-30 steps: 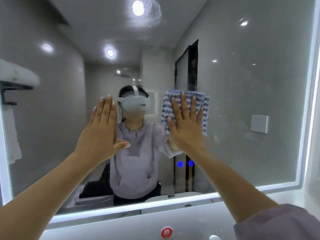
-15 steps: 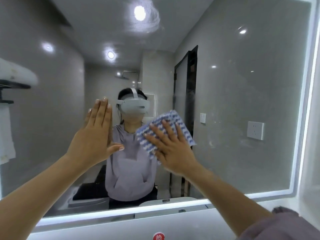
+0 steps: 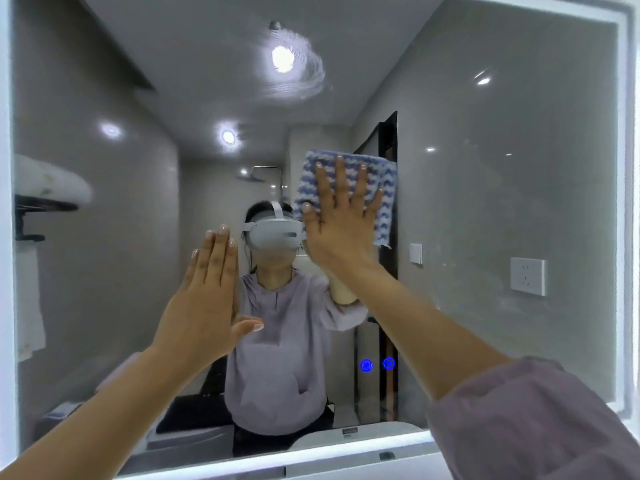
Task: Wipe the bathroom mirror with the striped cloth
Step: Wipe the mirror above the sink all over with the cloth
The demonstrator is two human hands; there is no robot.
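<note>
The bathroom mirror point(image 3: 485, 202) fills the view, framed by a lit white border. My right hand point(image 3: 341, 223) presses the blue-and-white striped cloth point(image 3: 386, 188) flat against the glass near the middle, fingers straight and spread, pointing up. The cloth shows above and to the right of the hand. My left hand point(image 3: 204, 303) is raised to the left and lower, fingers straight and together, thumb out, palm toward the mirror; whether it touches the glass I cannot tell. Circular smear marks point(image 3: 291, 67) show on the glass around a reflected ceiling light.
Two blue touch buttons point(image 3: 377, 364) glow low on the mirror. The lit lower border point(image 3: 242, 460) runs along the bottom. Reflected are a person in a headset, a towel rack at left, a wall socket at right and a dark door frame.
My right hand has slid the cloth up and to the right on the glass and turned it upright from its tilted position. My left hand keeps its raised pose.
</note>
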